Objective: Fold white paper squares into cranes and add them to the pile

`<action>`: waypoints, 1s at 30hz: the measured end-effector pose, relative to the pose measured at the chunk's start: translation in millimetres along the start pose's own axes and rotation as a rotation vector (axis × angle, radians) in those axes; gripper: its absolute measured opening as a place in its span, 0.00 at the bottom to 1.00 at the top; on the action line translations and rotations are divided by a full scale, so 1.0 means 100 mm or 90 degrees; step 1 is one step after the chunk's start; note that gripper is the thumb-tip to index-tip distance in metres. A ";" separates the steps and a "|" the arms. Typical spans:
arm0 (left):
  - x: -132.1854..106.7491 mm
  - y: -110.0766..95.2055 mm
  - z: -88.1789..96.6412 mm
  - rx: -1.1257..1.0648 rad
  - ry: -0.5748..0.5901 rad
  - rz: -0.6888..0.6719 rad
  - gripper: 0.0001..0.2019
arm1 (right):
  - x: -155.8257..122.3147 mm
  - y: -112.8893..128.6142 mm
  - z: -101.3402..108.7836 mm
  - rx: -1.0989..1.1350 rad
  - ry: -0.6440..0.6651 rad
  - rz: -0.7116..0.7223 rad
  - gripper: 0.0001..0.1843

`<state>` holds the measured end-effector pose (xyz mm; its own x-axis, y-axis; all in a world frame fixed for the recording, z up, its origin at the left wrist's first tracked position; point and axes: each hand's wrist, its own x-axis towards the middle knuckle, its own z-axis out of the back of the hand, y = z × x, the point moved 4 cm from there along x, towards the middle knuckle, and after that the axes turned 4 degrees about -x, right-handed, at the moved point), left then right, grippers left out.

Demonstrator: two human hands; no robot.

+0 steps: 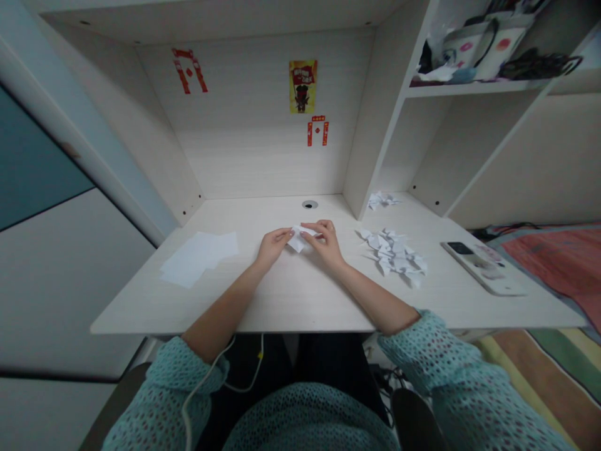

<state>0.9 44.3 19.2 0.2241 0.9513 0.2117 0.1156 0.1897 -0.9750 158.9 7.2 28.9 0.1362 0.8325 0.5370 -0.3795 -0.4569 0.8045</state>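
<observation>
A small piece of folded white paper (297,241) is held between my two hands just above the middle of the desk. My left hand (273,245) pinches its left edge between thumb and fingers. On the other side, my right hand (326,240) grips the paper's right part, thumb below and fingers over the top. To the left lies a spread of flat white paper sheets (200,255). A heap of folded white paper pieces (393,255) rests to the right of my right hand.
More folded paper pieces (382,200) lie by the divider at the back. A flat white device or case (483,269) sits on the desk's right side. Cups (488,47) stand on the upper shelf. A white cable (206,376) hangs over my left sleeve.
</observation>
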 end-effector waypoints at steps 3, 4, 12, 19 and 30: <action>0.02 0.08 0.03 -0.057 -0.008 0.044 0.18 | -0.03 0.04 -0.02 -0.079 -0.015 0.056 0.16; 0.03 0.10 0.03 -0.072 -0.008 0.055 0.19 | -0.04 0.06 -0.03 -0.094 -0.011 0.073 0.16; 0.02 0.05 0.01 -0.059 0.022 0.010 0.21 | -0.06 0.13 -0.03 -0.070 0.006 0.142 0.16; 0.02 0.07 -0.01 -0.019 0.044 -0.009 0.18 | -0.07 0.14 -0.05 -0.091 0.044 0.170 0.18; 0.01 0.05 0.02 -0.054 0.023 0.011 0.20 | -0.07 0.10 -0.10 -0.075 0.081 0.177 0.19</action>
<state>-0.3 47.0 14.4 0.2609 0.9446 0.1990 0.1934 0.1508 -0.9695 144.6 -0.2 30.6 -0.0999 0.7168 0.6901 -0.4901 -0.6390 0.5928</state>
